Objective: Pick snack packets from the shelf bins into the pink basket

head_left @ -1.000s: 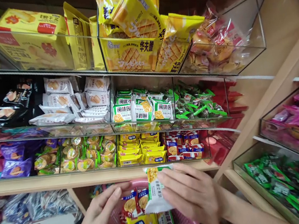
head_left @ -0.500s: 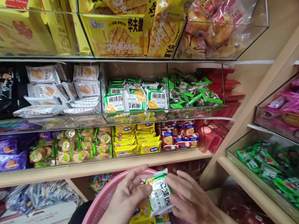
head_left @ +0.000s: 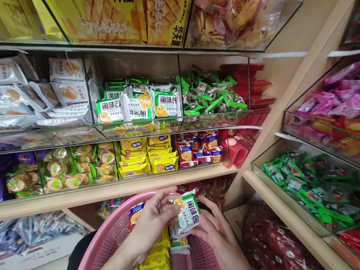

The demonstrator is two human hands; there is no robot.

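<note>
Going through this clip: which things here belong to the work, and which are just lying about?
Part of the work:
left hand, holding a green-and-white biscuit packet
right hand, beside the packet
pink basket
yellow packets, in the basket

Just lying about:
waffle packs
green-wrapped sweets
pink packets

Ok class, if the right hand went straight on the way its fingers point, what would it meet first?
The right hand would first meet the white-and-green plastic biscuit packet in the left hand, though depth is unclear.
</note>
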